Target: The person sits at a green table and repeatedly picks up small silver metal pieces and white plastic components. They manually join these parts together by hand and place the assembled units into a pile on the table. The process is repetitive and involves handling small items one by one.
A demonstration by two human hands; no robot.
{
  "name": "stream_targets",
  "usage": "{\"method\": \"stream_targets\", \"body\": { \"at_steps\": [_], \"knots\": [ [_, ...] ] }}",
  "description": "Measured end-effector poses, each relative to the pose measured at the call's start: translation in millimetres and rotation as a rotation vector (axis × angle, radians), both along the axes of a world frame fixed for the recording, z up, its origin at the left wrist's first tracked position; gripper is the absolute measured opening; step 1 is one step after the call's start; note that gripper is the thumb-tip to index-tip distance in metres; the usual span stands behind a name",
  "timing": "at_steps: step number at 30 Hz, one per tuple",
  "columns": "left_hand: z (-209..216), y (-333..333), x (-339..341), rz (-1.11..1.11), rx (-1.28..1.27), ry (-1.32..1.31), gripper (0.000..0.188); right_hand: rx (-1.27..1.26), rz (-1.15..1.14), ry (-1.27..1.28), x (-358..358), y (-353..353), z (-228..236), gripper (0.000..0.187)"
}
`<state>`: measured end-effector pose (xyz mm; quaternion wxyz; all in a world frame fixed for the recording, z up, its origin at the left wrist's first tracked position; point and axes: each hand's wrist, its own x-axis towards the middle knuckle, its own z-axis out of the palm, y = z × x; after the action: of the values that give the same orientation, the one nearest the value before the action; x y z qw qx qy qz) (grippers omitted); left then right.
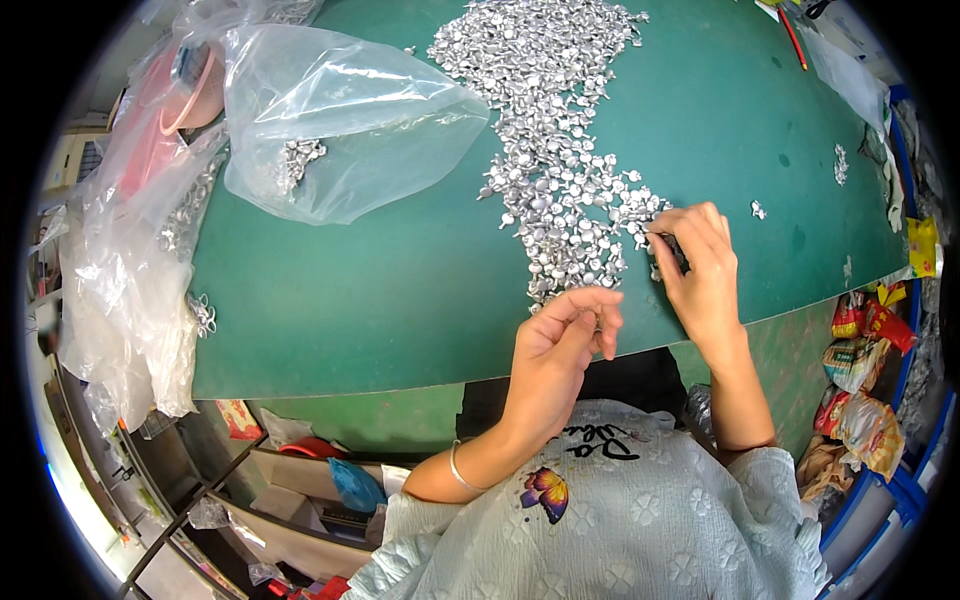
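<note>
Small silver metal pieces with round heads and short stems lie in a long heap [540,165] down the middle of a green tabletop [400,290]. My left hand [562,350] is curled at the near end of the heap, thumb against the fingers; whatever it holds is hidden. At the heap's right edge, my right hand [702,268] bends down with thumb and forefinger pinched together beside a small cluster of pieces [637,208]. What sits in that pinch is too small to make out.
A clear plastic bag [340,125] with a few pieces lies on the left, near a pink basket [200,95] and more plastic bags [130,310]. A red pencil [793,40] rests far right. Colourful packets [865,430] stand beyond the right edge. Below left is an open drawer [290,500].
</note>
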<state>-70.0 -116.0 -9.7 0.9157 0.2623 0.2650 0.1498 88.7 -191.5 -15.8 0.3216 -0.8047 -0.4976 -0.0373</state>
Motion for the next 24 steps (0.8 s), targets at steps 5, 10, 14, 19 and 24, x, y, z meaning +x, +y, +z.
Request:
{"method": "stream_targets", "body": {
  "at_steps": [5, 10, 14, 19, 24],
  "knots": [
    [0, 0, 0, 0.005, 0.143, 0.06, 0.018, 0.119, -0.03, 0.409, -6, -7, 10, 0.012],
    [5, 0, 5, 0.078, 0.324, 0.024, 0.023, 0.262, 0.141, 1.479, -23, -21, 17, 0.008],
    [9, -1, 4, 0.11, 0.538, 0.035, 0.019, 0.257, 0.169, 1.701, -31, -23, 22, 0.009],
    [10, 1, -1, 0.079, 0.431, 0.05, 0.015, 0.29, 0.119, 1.529, -39, -23, 23, 0.01],
    [11, -1, -4, 0.106, 0.382, 0.043, 0.015, 0.292, 0.149, 1.19, -44, -24, 28, 0.014]
  ]
}}
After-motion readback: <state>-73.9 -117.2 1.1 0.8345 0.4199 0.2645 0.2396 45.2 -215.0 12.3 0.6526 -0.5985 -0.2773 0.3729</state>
